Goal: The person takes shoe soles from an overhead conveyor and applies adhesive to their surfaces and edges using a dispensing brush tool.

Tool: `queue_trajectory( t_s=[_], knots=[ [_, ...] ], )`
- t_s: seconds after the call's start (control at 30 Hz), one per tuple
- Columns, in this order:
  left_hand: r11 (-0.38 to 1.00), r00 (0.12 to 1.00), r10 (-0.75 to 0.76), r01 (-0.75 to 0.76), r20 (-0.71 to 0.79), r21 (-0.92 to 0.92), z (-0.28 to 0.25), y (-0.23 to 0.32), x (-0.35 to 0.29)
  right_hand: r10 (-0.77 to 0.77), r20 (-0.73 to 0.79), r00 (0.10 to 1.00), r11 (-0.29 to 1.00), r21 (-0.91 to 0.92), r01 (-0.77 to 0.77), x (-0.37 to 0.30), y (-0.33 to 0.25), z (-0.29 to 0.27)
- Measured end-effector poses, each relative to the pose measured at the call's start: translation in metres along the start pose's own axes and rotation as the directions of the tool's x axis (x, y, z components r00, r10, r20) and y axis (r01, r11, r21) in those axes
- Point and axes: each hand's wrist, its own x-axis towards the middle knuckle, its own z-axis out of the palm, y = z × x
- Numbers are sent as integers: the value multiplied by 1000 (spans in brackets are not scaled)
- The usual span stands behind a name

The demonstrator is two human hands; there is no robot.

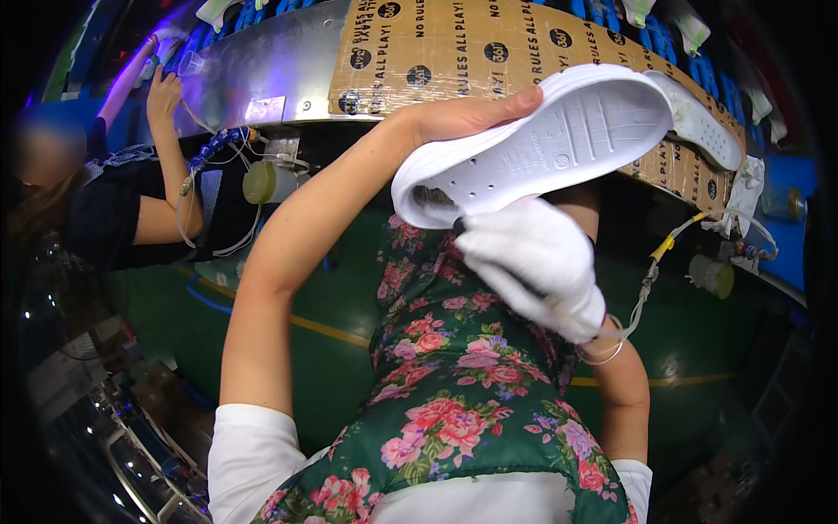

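Observation:
A white moulded shoe sole [567, 144], hollow side toward me, is held up at a slant over the table's near edge. Its ribbed end points to the upper right, its cupped end to the lower left. My bare left hand [467, 115] grips it along the far side, thumb on the rim and the other fingers hidden behind it. My right hand [537, 258], in a white glove, is curled closed against the sole's near edge. A small black tip [458, 226] shows at its fingertips; what it belongs to is unclear. Another pale sole-shaped piece [698, 122] lies just beyond.
Printed brown cardboard [454, 52] under clear film covers the table, beside a bare metal plate [288, 65] on the left. A co-worker's raised hand [163, 92] is at far left. Hoses and yellowish cups [259, 182] hang at the table's front, and blue rollers [602, 13] run behind.

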Motion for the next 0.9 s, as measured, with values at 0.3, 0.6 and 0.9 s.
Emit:
queue_trajectory(
  t_s=[0.3,0.6,0.9],
  knots=[
    [913,985,-172,164,-12,373,8,23,1,39,34,999,999,-9,-38,9,-5,-10],
    [836,985,-172,158,-23,526,4,25,5,54,39,998,999,-4,-54,3,-11,-8],
    [844,992,-91,122,-85,522,0,20,6,36,38,999,999,-33,-35,6,-17,-14]
  ],
)
